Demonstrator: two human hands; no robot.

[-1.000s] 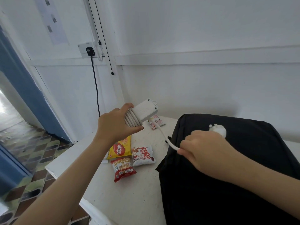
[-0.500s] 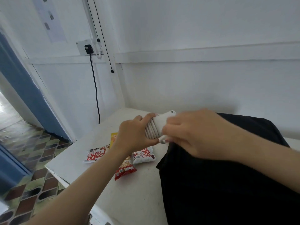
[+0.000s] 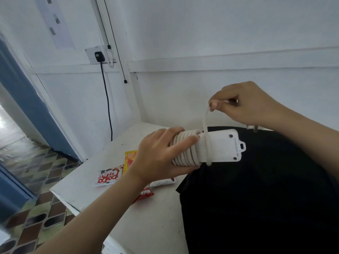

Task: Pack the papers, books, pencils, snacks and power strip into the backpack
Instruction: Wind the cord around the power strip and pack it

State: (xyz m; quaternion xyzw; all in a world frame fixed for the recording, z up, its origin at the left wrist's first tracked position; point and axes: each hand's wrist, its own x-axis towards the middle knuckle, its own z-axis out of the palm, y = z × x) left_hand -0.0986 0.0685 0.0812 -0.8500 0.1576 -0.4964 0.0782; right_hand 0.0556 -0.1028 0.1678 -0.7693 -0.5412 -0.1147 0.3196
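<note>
two hands are on the power strip (image 3: 220, 147): my left hand (image 3: 161, 156) grips the end wrapped in coils of white cord (image 3: 185, 155), fingers over the top and thumb underneath, and holds it on its side just above the left edge of the black backpack (image 3: 256, 208). my right hand (image 3: 245, 105) is raised above the strip, pinching the loose stretch of cord between thumb and fingertips; from the pinch the cord drops straight down and loops round the bare middle of the strip. the free end of the strip, with its hanging tab and two screws, points right over the backpack. the backpack lies on the white desk (image 3: 156, 226) and fills its right side. left of the backpack, partly hidden by my left wrist, lie a lettered white packet (image 3: 109, 177), a yellow packet (image 3: 129, 158) just behind it, a red packet (image 3: 145, 194) nearer me and a plain white packet (image 3: 163, 182) beside the backpack's edge. on the wall behind, a black plug (image 3: 99, 56) sits in a socket (image 3: 91, 57), its black cable (image 3: 108, 99) hanging down behind the desk
</note>
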